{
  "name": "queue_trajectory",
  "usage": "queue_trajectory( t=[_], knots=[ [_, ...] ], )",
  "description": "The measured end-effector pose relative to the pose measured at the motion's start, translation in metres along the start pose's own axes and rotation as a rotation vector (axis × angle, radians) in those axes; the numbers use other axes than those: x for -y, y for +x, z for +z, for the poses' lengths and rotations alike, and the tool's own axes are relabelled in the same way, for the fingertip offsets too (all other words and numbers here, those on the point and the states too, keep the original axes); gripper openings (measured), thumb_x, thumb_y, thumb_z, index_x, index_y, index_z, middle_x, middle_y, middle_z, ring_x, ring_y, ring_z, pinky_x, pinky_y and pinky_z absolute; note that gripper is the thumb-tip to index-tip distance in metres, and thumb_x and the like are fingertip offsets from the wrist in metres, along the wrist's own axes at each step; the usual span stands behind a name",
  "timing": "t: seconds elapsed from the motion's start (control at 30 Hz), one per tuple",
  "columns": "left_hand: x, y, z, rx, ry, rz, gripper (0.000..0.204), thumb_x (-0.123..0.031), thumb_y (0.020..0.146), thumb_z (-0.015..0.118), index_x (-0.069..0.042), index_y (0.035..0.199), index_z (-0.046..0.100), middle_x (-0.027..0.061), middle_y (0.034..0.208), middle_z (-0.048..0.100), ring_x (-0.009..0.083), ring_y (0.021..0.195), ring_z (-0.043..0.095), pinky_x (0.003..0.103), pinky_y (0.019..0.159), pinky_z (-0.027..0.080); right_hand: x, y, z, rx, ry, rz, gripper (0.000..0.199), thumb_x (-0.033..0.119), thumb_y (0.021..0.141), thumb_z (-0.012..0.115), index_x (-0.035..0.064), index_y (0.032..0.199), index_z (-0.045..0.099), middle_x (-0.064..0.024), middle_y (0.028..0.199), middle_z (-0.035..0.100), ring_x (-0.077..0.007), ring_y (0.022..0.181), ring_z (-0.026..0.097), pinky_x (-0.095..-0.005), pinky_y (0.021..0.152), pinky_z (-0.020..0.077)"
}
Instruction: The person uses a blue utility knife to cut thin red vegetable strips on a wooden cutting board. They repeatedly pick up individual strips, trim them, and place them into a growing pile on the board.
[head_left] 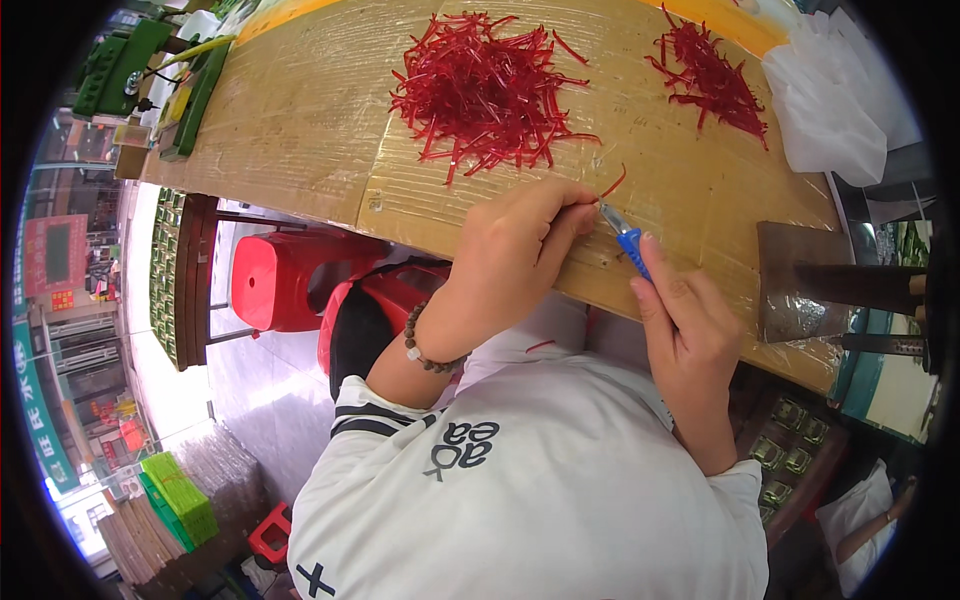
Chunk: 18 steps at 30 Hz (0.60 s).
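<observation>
Two bare hands are held close together over the near edge of a table covered in cardboard (300, 130). One thin red strip (613, 183) is pinched between the thumb and forefinger of the left hand (505, 255), its free end curving out beyond the fingertips. A blue-handled hand tool (632, 250) is gripped in the half-curled fingers of the right hand (695, 320), its metal tip set just beside the left fingertips. Whether the strip is touched by that tip cannot be told, and the tip's exact form is too small to be made out.

Beyond the left hand, a large heap of red strips (490, 90) is spread loosely; a smaller heap (710, 80) is seen beyond the right hand. Farther out to the right of that hand, a crumpled white plastic bag (830, 100) is seen, its contents hidden. Below the right hand, small shiny squarish pieces (798, 460) are held in a dark tray (822, 462), partly covered by the table. Far to the lower left of the left hand, a bright green box (180, 500) is seen; its inside cannot be made out.
</observation>
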<state>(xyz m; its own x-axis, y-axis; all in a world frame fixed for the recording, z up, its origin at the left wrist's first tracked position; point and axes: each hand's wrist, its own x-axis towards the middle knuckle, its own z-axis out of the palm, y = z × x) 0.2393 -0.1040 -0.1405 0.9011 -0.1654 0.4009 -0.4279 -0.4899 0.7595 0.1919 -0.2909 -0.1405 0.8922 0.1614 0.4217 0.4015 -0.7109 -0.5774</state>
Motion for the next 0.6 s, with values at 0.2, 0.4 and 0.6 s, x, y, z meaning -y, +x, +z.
queue_trajectory(
  t=[0.2, 0.4, 0.6],
  knots=[
    [0.002, -0.005, 0.004, -0.055, 0.076, 0.034, 0.008, -0.004, 0.084, 0.065, 0.000, 0.091, 0.063, 0.0153, 0.079, 0.064, 0.0311, 0.067, 0.063, 0.036, 0.059, 0.049, 0.000, 0.000, 0.003, 0.010, -0.121, -0.058, 0.043, 0.013, 0.078, 0.075, 0.0167, 0.120, 0.068, -0.0031, 0.066, 0.047, -0.0203, 0.052, 0.050, -0.0349, 0.048, 0.0417],
    [0.001, -0.008, 0.000, -0.077, 0.120, 0.047, 0.008, -0.001, 0.083, 0.066, 0.001, 0.090, 0.065, 0.0138, 0.078, 0.066, 0.0253, 0.065, 0.065, 0.032, 0.056, 0.050, 0.005, 0.004, 0.004, 0.020, -0.237, -0.007, 0.040, 0.008, 0.081, 0.073, 0.0131, 0.120, 0.068, -0.0075, 0.066, 0.050, -0.0215, 0.051, 0.046, -0.0339, 0.050, 0.0402],
    [-0.001, -0.003, -0.001, -0.068, -0.054, -0.116, 0.009, 0.002, 0.085, 0.067, 0.003, 0.094, 0.068, 0.0080, 0.080, 0.070, 0.0128, 0.073, 0.068, 0.024, 0.066, 0.053, -0.006, -0.002, 0.000, -0.052, 0.018, -0.044, 0.040, 0.015, 0.081, 0.073, 0.0150, 0.120, 0.067, -0.0045, 0.066, 0.047, -0.0215, 0.049, 0.050, -0.0350, 0.047, 0.0419]
  ],
)
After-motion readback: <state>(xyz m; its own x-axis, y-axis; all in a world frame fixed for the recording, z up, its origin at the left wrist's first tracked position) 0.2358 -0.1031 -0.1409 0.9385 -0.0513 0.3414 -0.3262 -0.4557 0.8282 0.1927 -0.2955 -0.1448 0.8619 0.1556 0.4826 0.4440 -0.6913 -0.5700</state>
